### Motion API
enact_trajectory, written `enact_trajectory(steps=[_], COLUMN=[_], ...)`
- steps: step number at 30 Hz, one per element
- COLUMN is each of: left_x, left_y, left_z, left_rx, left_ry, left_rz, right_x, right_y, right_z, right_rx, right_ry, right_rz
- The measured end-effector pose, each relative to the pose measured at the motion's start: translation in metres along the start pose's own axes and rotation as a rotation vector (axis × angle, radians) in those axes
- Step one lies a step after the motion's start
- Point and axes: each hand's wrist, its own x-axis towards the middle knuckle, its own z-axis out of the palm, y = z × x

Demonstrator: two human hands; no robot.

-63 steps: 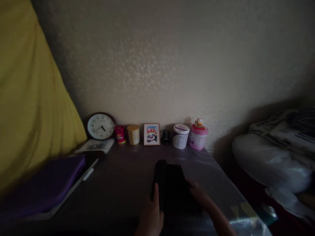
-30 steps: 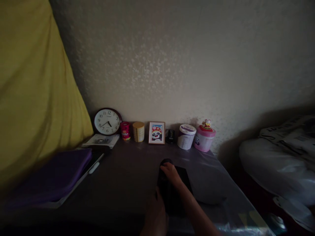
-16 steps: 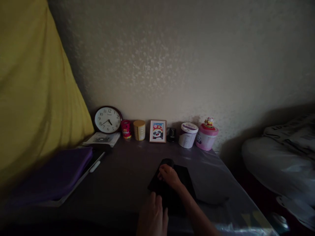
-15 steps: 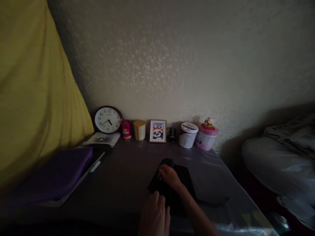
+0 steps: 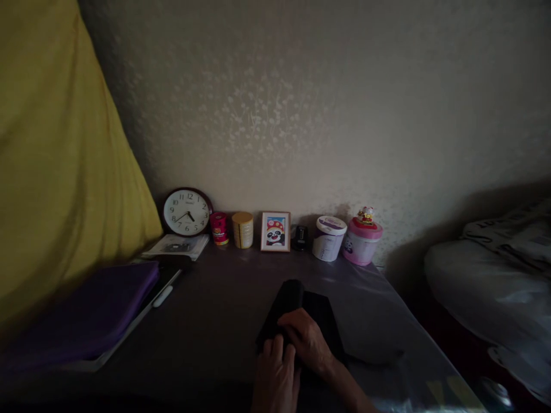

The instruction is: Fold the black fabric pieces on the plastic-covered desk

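A black, soft-looking item (image 5: pixel 290 295), perhaps folded cloth, lies on the dark table in front of me. One part is raised like a roll, and a flat panel spreads to its right. My left hand (image 5: pixel 276 373) is at its near end, fingers curled down onto it. Just beyond, my right hand (image 5: pixel 307 341) has its fingers bent and closed on the raised part, close to the left fingertips. Both hands cover the middle of the item, and poor light hides its near end. A thin dark strap (image 5: pixel 374 362) trails off to the right.
Along the wall stand a clock (image 5: pixel 187 212), a pink can (image 5: pixel 219 229), a yellow tin (image 5: pixel 243 230), a panda picture frame (image 5: pixel 275 232), a white tub (image 5: pixel 329 240) and a pink tub (image 5: pixel 361 244) topped by a figurine. A purple folder (image 5: pixel 92 310) lies left, beside a yellow curtain (image 5: pixel 64 143).
My right hand has moved nearer to me along the black item and now meets my left hand. More of the item's far end shows. The view has shifted slightly.
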Motion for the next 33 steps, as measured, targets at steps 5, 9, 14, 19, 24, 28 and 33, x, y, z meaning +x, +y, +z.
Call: enact_trajectory(steps=[5, 9, 14, 19, 24, 28, 33], left_x=[-0.004, -0.005, -0.008, -0.009, -0.004, -0.003, -0.002], left_y=[-0.006, -0.019, -0.019, -0.001, 0.004, 0.002, 0.003], left_z=[0.011, 0.020, 0.021, 0.011, -0.004, -0.014, -0.025], left_rx=[0.019, 0.074, 0.043, 0.127, 0.157, 0.113, 0.029], left_ry=[0.053, 0.010, -0.051, -0.172, -0.286, -0.285, -0.371], left_rz=[-0.012, 0.060, 0.011, -0.157, -0.173, -0.161, -0.164], right_x=[0.002, 0.027, 0.057, 0.073, 0.066, 0.030, -0.023], right_y=[0.015, 0.039, 0.069, 0.080, 0.091, 0.103, 0.100], right_z=[-0.001, 0.001, 0.005, 0.007, -0.005, -0.035, -0.058], right_rx=[-0.109, -0.195, -0.282, -0.379, -0.465, -0.491, -0.433], right_ry=[-0.063, -0.063, -0.042, -0.044, 0.112, 0.255, 0.277], right_rz=[-0.121, -0.100, -0.030, 0.100, 0.325, 0.503, 0.654])
